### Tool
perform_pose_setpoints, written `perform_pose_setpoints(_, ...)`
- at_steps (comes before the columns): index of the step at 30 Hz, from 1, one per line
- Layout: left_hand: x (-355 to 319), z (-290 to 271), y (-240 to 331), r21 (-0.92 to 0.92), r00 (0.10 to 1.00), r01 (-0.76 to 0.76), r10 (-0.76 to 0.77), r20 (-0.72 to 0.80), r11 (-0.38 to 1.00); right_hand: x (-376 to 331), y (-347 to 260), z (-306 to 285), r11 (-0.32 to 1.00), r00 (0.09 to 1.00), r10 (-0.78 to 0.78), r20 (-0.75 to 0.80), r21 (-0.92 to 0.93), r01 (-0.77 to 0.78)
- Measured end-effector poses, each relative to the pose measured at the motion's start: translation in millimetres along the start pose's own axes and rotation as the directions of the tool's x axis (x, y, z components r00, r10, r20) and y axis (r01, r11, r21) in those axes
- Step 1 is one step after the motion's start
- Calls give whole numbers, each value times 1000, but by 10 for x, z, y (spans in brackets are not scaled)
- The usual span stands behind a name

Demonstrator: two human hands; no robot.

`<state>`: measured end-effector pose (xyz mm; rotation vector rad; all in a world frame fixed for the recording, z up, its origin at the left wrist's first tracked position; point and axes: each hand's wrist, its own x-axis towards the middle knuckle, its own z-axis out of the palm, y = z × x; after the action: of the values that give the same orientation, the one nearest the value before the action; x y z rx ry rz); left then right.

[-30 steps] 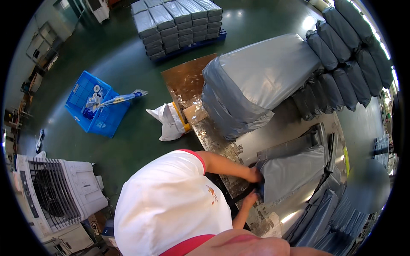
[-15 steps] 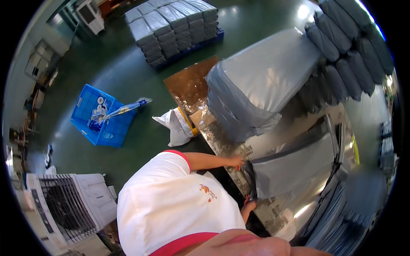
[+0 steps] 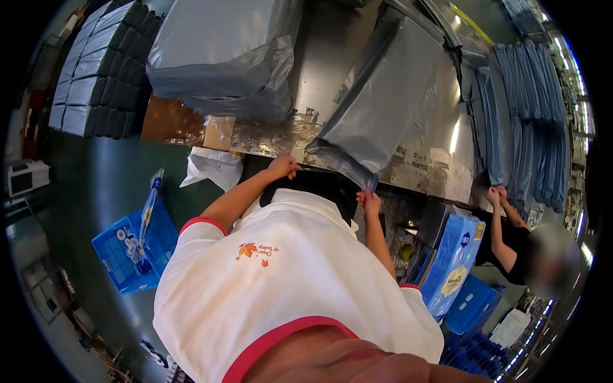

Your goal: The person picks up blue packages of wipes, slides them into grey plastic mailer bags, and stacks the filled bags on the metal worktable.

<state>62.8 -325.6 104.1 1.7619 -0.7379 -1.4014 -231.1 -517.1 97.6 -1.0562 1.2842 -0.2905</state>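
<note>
A long grey plastic bag (image 3: 393, 96) lies flat on the worn metal table in front of me, its near end hanging over the front edge. My right hand (image 3: 369, 202) pinches the near right corner of this bag. Left of the bag's near end, my left hand (image 3: 283, 167) is at the table edge with its fingertips pressed together. Whatever is between those fingertips is too small to make out.
A big grey plastic-wrapped stack (image 3: 223, 57) stands on the metal table (image 3: 440, 167) to the left. A blue crate (image 3: 121, 255) sits on the floor at left, a blue-and-white package (image 3: 450, 262) at right. Another person's hands (image 3: 497, 195) touch hanging grey-blue bags (image 3: 530, 83).
My view and body have turned to the right. The bag's near end now hangs over the table edge, and my hands are farther apart. Another person's arms are now visible at right.
</note>
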Motion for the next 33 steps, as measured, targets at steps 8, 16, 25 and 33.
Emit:
perform_pose_setpoints(8,-527,-1577,-1293,-413,880,-297,79,-468,861,35,-78,-76,894,970,235,-71,408,-186)
perform_pose_setpoints(16,-1429,-2436,-151,515,336,738,426,-840,435,-84,-123,-484,921,997,-3,-73,-389,-26)
perform_pose_setpoints(25,-97,-387,1296,865,625,-501,685,375,-16,-123,-1114,-229,-494,428,-523,737,-671,553)
perform_pose_setpoints(33,1026,-340,1148,705,491,-452,508,708,-546,219,-1320,-217,-594,399,-248,882,-464,657)
